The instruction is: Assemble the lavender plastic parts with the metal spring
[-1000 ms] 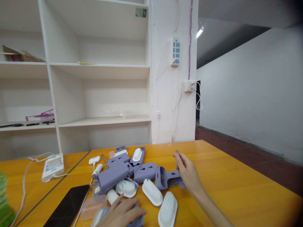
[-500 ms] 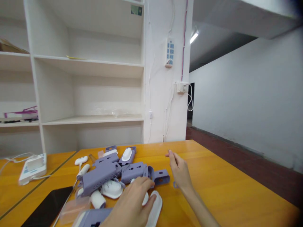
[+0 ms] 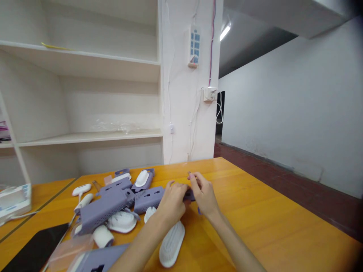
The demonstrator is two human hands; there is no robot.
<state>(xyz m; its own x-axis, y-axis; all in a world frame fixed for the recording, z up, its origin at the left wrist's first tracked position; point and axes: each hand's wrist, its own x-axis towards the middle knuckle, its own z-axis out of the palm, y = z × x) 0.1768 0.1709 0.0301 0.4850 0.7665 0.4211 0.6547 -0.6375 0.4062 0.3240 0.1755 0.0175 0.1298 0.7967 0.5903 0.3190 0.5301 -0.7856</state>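
My left hand (image 3: 173,199) reaches over the right end of a pile of parts, its fingers curled onto a purple plastic part (image 3: 189,195) that is mostly hidden. Close beside it, my right hand (image 3: 204,193) has thumb and fingers pinched together. Something tiny shows at those fingertips, too small to name. A small blue-purple loop (image 3: 199,210) lies just under the right hand. Nearer to me, below the left wrist, rests a long white oval part (image 3: 172,243). Another white piece (image 3: 149,214) is partly covered by the left forearm.
Purple perforated housings (image 3: 103,209) and white parts (image 3: 122,221) crowd the left of the wooden table (image 3: 255,223). A black phone-like slab (image 3: 36,245), a clear pinkish box (image 3: 70,249) and a white power strip (image 3: 15,202) lie farther left. Shelves (image 3: 90,138) stand behind.
My left hand has moved forward from the white oval part to the purple part. The right hand has come left beside it, fingers now pinched. The view has shifted right.
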